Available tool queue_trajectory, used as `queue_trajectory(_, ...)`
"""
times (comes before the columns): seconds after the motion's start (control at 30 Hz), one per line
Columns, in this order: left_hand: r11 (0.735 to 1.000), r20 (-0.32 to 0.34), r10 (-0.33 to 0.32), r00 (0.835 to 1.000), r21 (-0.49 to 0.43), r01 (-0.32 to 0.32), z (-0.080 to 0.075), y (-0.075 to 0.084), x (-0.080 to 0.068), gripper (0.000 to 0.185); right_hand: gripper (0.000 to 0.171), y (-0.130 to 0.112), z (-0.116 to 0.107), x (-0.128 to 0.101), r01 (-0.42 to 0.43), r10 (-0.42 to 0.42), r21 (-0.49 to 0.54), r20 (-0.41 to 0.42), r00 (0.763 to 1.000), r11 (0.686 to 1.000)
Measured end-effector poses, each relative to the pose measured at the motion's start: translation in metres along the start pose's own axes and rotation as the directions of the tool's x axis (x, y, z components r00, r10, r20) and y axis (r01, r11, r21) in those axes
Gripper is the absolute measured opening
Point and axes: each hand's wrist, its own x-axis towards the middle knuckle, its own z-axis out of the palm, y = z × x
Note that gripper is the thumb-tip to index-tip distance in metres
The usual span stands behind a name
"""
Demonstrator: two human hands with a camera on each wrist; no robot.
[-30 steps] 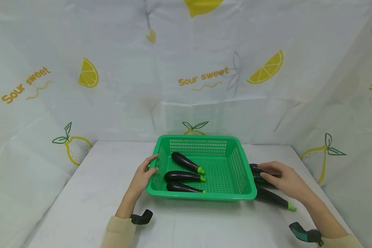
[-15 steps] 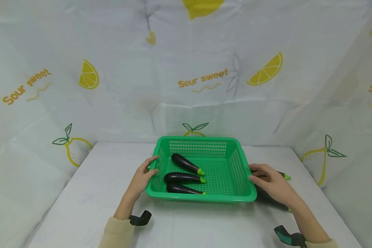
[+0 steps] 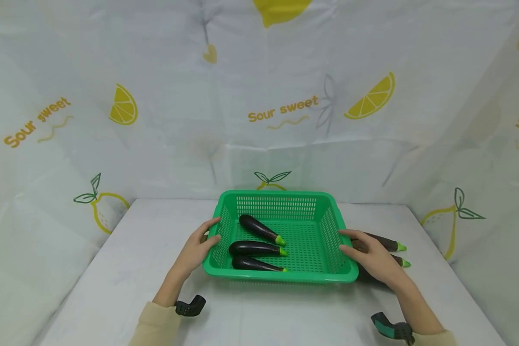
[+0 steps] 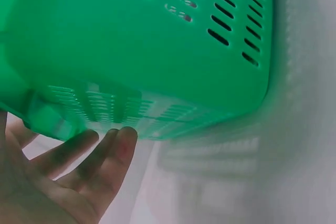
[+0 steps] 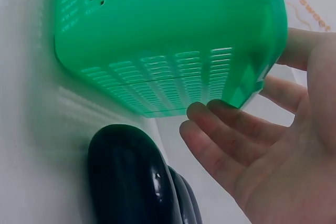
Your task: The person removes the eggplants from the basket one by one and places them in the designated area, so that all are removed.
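A green plastic basket [image 3: 281, 276] stands mid-table with three dark eggplants inside [image 3: 259, 228] [image 3: 253, 248] [image 3: 253, 263], green stems to the right. My left hand [image 3: 196, 247] holds the basket's left rim. The left wrist view shows that hand [image 4: 63, 177] with its fingers tucked under the rim of the basket [image 4: 157, 51]. My right hand [image 3: 367, 254] is at the basket's right rim. In the right wrist view this hand [image 5: 273, 145] has its thumb above the rim of the basket [image 5: 173, 35] and loosely curved fingers just below it, holding nothing. An eggplant [image 5: 131, 182] lies under that hand.
Two more eggplants [image 3: 382, 241] [image 3: 400, 262] lie on the white table [image 3: 112, 269] right of the basket, partly behind my right hand. Lemon-print cloth walls [image 3: 259, 120] close in the table at the back and both sides.
My right hand let go of the eggplants beside the basket and slid left to the basket's right rim. The left hand and the basket stayed put.
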Motion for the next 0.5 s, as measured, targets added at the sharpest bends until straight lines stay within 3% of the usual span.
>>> queue_trajectory(0.17, 0.994, 0.020, 0.013, 1.000, 0.105, -0.015, -0.005, 0.003, -0.003, 0.052, 0.054, 0.000, 0.002, 0.002, -0.008, 0.008, -0.008, -0.010, 1.000, 1.000)
queue_trajectory(0.27, 0.979, 0.025, 0.054, 0.998, 0.195, -0.058, -0.010, 0.006, -0.005, 0.055, 0.055, -0.001, 0.002, 0.002, -0.022, 0.022, 0.002, -0.008, 1.000, 1.000)
queue_trajectory(0.33, 0.961, 0.032, 0.088, 0.996, 0.260, -0.093, -0.013, 0.010, -0.005, 0.057, 0.056, 0.000, 0.002, 0.002, -0.035, 0.035, 0.009, -0.010, 0.999, 0.999)
queue_trajectory(0.5, 0.888, 0.069, 0.156, 0.985, 0.428, -0.171, -0.022, 0.023, -0.003, 0.058, 0.056, 0.002, 0.003, 0.005, -0.036, 0.036, 0.017, -0.015, 0.999, 0.999)
